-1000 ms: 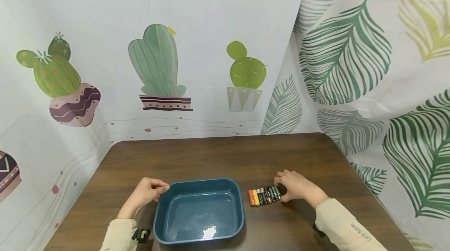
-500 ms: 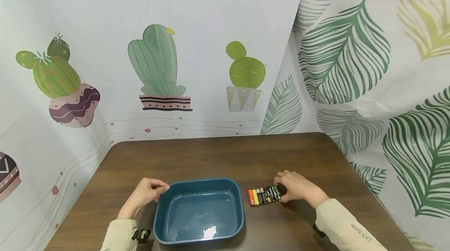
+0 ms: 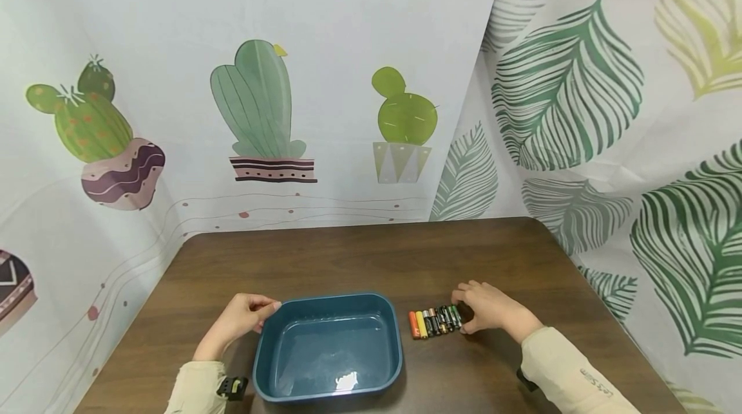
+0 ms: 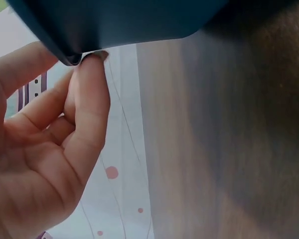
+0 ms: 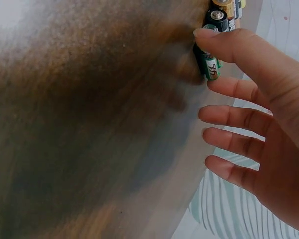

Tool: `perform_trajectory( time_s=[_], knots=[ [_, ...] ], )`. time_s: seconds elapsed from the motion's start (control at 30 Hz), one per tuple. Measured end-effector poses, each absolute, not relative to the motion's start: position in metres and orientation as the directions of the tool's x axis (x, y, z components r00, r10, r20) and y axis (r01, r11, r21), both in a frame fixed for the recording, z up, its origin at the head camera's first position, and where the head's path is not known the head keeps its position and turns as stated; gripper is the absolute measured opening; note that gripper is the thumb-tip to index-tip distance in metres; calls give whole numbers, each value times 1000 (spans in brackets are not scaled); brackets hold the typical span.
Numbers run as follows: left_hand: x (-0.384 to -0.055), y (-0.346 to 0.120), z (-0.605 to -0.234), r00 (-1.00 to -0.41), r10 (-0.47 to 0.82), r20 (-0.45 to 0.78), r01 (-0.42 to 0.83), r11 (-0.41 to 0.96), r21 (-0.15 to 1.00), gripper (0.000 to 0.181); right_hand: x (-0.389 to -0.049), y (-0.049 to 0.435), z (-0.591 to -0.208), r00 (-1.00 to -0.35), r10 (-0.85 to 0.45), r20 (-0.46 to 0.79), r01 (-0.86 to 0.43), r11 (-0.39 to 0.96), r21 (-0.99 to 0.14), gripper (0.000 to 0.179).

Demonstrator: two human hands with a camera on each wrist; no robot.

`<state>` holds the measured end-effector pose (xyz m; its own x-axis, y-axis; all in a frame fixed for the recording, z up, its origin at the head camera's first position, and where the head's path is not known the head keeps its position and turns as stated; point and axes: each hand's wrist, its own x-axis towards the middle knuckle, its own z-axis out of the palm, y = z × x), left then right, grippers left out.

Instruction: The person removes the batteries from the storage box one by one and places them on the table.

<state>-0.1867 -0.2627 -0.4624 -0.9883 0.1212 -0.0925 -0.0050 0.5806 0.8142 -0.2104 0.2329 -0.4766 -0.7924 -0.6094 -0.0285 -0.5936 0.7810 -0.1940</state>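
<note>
A dark blue rectangular basin (image 3: 333,355) stands on the table with nothing in it. My left hand (image 3: 239,321) pinches its far left corner rim between thumb and fingers, as the left wrist view also shows (image 4: 45,144). To the right of the basin, several batteries (image 3: 429,324) lie side by side in a row, orange and yellow ones at the left end, black and green ones at the right. My right hand (image 3: 493,308) pinches the end green battery (image 5: 211,67) by its two ends, thumb and index finger on it. The other fingers of that hand are spread apart.
The brown wooden table (image 3: 359,259) reaches back to a white wall cloth (image 3: 336,105) printed with cacti and leaves. A dark wrist device (image 3: 233,389) sits at the left sleeve, close to the basin's left side.
</note>
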Motion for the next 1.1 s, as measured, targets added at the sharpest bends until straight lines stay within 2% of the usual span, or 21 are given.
perform_trajectory(
  time_s=[0.13,0.27,0.37,0.5,0.6,0.7,0.8,0.97,1.1],
  knots=[
    [-186,-265,-459,-990,84,-116,-49,561,826,40,-208,238,-467,-804,-594,-1,-578,782,-234,45],
    [-185,-270,-453,-994,45,-97,-57,541,839,41,-204,249,-456,-828,-556,76,-556,793,-251,38],
    [-181,-276,-448,-999,37,-35,-8,568,823,37,-199,259,-449,-837,-522,165,-547,810,-212,26],
    [-176,-282,-438,-992,31,123,110,686,720,27,-190,271,-442,-853,-450,264,-499,851,-165,14],
    [-173,-283,-428,-956,30,292,210,765,609,19,-182,277,-436,-865,-384,324,-451,877,-165,12],
    [-172,-282,-417,-893,34,448,290,805,517,14,-175,280,-431,-853,-336,400,-427,889,-164,10],
    [-172,-278,-406,-833,35,553,342,817,464,15,-171,281,-426,-831,-306,464,-419,894,-161,8],
    [-172,-270,-394,-744,40,667,398,829,393,20,-168,279,-414,-809,-279,517,-417,893,-171,10],
    [-175,-263,-389,-723,57,689,413,834,365,22,-169,275,-406,-788,-269,553,-424,890,-171,11]
  ],
)
